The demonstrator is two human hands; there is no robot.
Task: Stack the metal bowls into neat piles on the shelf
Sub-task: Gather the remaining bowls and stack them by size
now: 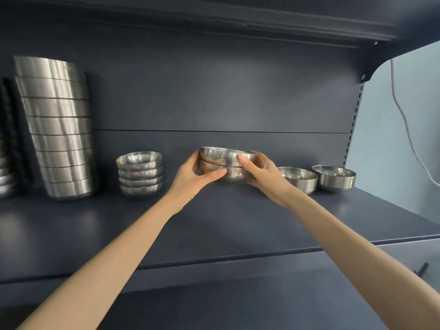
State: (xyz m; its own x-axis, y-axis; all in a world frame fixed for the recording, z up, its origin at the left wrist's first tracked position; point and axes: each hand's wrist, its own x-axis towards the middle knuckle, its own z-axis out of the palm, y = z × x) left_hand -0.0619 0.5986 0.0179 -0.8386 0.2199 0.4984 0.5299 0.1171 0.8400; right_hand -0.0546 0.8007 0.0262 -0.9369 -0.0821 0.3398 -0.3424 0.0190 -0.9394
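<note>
On the dark shelf (238, 222): tall stack (59, 129), left, leaning slightly; short pile (140, 173) beside it; nested pair (225, 158), centre, rims up, top bowl tilted. Left hand (194, 173) and right hand (260, 171) grip its sides, probably to seat it squarely. Loose bowl (298, 178) and end bowl (334, 177), right, await stacking.

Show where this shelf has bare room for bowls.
Bare: the front strip of the shelf, and the gap between the short stack and the left hand gripping the held bowls. Crowded: the right end, where two single bowls sit beside the right hand; the tall stack fills the left.
</note>
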